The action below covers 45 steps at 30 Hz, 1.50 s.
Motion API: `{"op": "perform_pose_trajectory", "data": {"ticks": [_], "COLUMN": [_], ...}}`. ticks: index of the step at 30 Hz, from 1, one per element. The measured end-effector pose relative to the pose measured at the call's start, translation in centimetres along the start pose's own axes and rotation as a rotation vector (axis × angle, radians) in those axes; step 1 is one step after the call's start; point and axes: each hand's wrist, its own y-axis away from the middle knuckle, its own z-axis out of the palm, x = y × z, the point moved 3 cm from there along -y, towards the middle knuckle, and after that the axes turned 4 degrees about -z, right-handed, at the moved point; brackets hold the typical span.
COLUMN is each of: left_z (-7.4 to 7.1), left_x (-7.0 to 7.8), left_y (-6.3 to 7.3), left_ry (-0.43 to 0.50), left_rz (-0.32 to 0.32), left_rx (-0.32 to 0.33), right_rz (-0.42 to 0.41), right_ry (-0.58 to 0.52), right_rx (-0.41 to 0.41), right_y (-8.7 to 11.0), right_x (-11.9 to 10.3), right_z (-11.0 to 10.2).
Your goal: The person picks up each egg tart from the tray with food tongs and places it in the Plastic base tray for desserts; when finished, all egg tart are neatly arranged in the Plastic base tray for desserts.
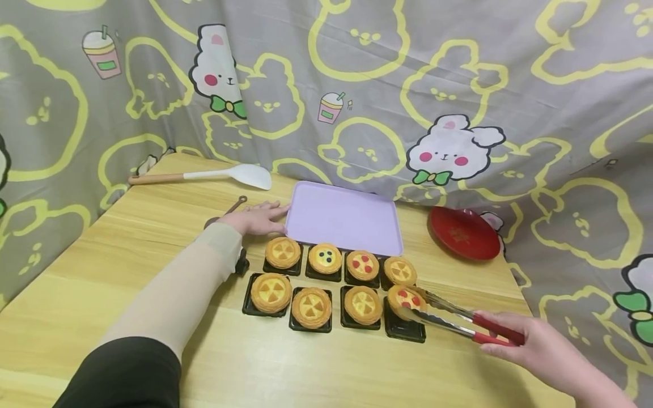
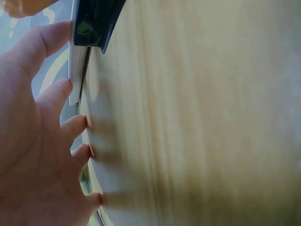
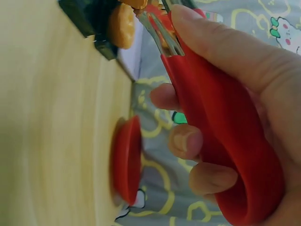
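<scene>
My right hand (image 1: pixel 535 345) grips the red-handled metal tongs (image 1: pixel 451 326), also plain in the right wrist view as red handles (image 3: pixel 216 122). The tongs' tips lie on either side of a tart with red fruit pieces (image 1: pixel 405 297), which overlaps the back of its small black plastic tray (image 1: pixel 408 330). At the lilac tray (image 1: pixel 344 218), my left hand (image 1: pixel 262 219) touches the left edge with spread fingers. In the left wrist view, the thumb and a finger of this hand (image 2: pixel 33 117) meet the tray's pale rim (image 2: pixel 74 77).
Several more tarts (image 1: pixel 312 307) sit on black trays in two rows before the lilac tray. A red plate (image 1: pixel 464 233) lies at the back right. A white spatula (image 1: pixel 250 175) with a wooden handle and a dark long-handled utensil (image 1: pixel 238 203) lie at the back left. A patterned curtain (image 1: pixel 367 85) bounds the table.
</scene>
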Motion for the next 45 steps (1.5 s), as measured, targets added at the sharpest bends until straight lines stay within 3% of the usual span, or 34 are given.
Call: {"op": "perform_pose_trajectory", "data": {"ticks": [8, 12, 17, 22, 29, 33, 45], "left_z": [-0.1, -0.1, -0.2, -0.3, -0.3, -0.3, 0.1], "left_x": [-0.2, -0.1, -0.1, 0.3, 0.3, 0.3, 0.4], "left_y": [0.0, 0.0, 0.1, 0.3, 0.2, 0.2, 0.2], "left_ry": [-0.012, -0.029, -0.042, -0.03, -0.035, -0.023, 0.001], "left_rz": [0.003, 0.001, 0.005, 0.009, 0.004, 0.008, 0.01], "left_rx": [0.011, 0.017, 0.023, 0.017, 0.02, 0.018, 0.0], "right_rz": [-0.01, 0.031, 0.067, 0.097, 0.134, 0.132, 0.152], "right_ry": [0.076, 0.112, 0.099, 0.026, 0.015, 0.018, -0.013], "right_rx": [0.027, 0.009, -0.036, 0.027, 0.248, 0.307, 0.238], "right_y": [0.9, 1.1, 1.3, 1.5, -0.5, -1.8, -4.8], "right_x": [1.0, 1.4, 1.7, 1.8, 2.5, 4.0, 7.0], "right_z": [1.6, 1.8, 1.3, 0.6, -0.1, 0.6, 3.0]}}
